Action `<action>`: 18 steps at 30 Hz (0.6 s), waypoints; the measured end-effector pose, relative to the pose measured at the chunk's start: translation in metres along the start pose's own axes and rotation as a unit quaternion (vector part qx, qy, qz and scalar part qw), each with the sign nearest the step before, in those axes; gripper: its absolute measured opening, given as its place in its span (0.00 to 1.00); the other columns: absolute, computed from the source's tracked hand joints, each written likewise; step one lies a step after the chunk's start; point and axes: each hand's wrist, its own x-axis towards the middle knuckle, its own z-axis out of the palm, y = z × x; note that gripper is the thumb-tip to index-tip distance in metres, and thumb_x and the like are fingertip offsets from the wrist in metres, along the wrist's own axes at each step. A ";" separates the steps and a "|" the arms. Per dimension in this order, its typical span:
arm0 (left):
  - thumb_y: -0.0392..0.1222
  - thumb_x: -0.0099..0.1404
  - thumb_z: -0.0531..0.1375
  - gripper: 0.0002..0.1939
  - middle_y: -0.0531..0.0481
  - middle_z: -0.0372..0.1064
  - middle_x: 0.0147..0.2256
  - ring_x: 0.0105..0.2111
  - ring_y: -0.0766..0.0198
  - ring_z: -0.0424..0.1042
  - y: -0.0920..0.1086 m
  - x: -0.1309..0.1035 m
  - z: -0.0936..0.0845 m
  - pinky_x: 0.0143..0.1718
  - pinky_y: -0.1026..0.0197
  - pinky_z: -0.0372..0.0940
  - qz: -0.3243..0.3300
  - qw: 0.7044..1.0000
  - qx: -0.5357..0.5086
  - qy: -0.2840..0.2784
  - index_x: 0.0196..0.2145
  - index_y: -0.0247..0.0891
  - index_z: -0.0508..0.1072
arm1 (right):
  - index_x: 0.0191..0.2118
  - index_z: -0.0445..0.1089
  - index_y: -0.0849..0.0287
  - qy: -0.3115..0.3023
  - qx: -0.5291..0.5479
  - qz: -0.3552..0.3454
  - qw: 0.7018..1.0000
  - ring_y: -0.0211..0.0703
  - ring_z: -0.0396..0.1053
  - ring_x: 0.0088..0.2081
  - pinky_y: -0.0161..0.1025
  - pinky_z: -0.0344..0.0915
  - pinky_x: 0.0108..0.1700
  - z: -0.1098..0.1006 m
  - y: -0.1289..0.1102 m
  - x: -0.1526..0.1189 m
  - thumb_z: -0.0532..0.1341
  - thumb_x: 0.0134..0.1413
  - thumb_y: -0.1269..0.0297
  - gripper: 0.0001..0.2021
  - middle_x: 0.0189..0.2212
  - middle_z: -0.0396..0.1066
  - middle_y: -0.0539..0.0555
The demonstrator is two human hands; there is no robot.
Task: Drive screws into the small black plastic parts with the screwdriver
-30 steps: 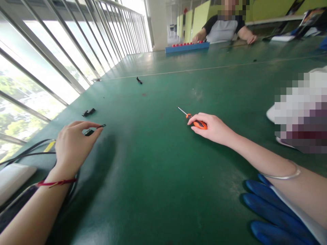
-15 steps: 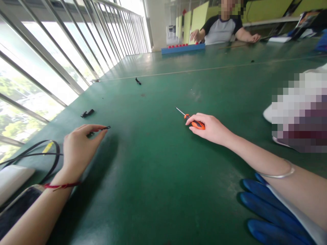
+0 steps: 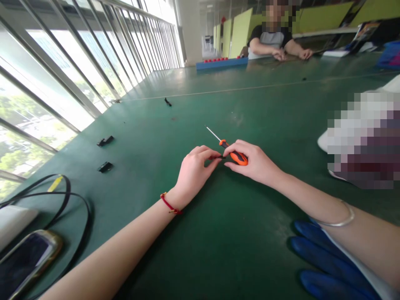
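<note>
My left hand (image 3: 196, 171) pinches a small black part (image 3: 221, 157) between thumb and fingers, just above the green table (image 3: 187, 250). Its exact kind is too small to make out. Right beside it, my right hand (image 3: 253, 160) is closed round the orange and black handle of a screwdriver (image 3: 238, 158), whose thin metal shaft points up and to the left, away from the black part. The fingertips of both hands nearly meet at the part. Two black pieces, one farther off (image 3: 105, 141) and one nearer (image 3: 105, 167), lie on the table to the left.
A black cable (image 3: 89, 212), a phone (image 3: 28, 254) and a white box (image 3: 17, 223) lie at the left. Blue gloves (image 3: 331, 254) rest under my right forearm. A blue rack with red knobs (image 3: 221, 63) stands at the back, near a seated person (image 3: 268, 46). A railing (image 3: 78, 62) borders the left.
My left hand has moved right with the small black part, up to my right hand. The nearer black piece at the left is now uncovered. The screwdriver has shifted slightly left.
</note>
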 end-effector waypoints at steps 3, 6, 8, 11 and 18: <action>0.38 0.61 0.60 0.06 0.51 0.72 0.32 0.33 0.65 0.71 -0.002 -0.002 -0.003 0.37 0.63 0.65 0.002 1.000 -0.020 -0.007 0.34 0.38 0.76 | 0.37 0.69 0.56 0.011 -0.013 0.014 1.000 0.38 0.64 0.33 0.36 0.59 0.38 -0.001 0.002 0.001 0.63 0.48 0.65 0.08 0.32 0.63 0.49; 0.38 0.60 0.60 0.06 0.51 0.72 0.32 0.33 0.66 0.71 -0.001 -0.001 -0.003 0.37 0.64 0.65 -0.003 0.999 -0.043 -0.013 0.34 0.37 0.76 | 0.37 0.70 0.57 0.007 -0.012 0.016 1.000 0.38 0.64 0.32 0.36 0.59 0.37 -0.001 0.002 0.001 0.62 0.49 0.65 0.07 0.32 0.63 0.50; 0.39 0.61 0.60 0.06 0.51 0.72 0.32 0.32 0.66 0.71 -0.002 -0.001 -0.002 0.37 0.64 0.65 -0.004 0.999 -0.048 -0.011 0.35 0.37 0.76 | 0.36 0.70 0.57 -0.002 -0.010 0.013 1.000 0.38 0.64 0.31 0.36 0.59 0.37 0.000 0.002 0.001 0.61 0.50 0.65 0.06 0.31 0.64 0.50; 0.39 0.61 0.60 0.06 0.51 0.72 0.32 0.33 0.66 0.71 -0.002 -0.002 -0.001 0.38 0.64 0.66 -0.002 0.999 -0.046 -0.011 0.35 0.37 0.76 | 0.36 0.71 0.56 -0.005 -0.011 0.010 1.000 0.39 0.65 0.32 0.37 0.59 0.38 0.000 0.003 0.002 0.60 0.51 0.64 0.06 0.31 0.65 0.50; 0.47 0.62 0.57 0.14 0.47 0.71 0.41 0.40 0.60 0.71 0.005 0.007 -0.027 0.41 0.60 0.65 0.000 0.988 0.134 -0.071 0.43 0.38 0.73 | 0.35 0.72 0.56 -0.010 -0.005 0.027 1.000 0.40 0.65 0.33 0.38 0.59 0.39 -0.002 0.007 0.003 0.61 0.51 0.64 0.05 0.32 0.66 0.51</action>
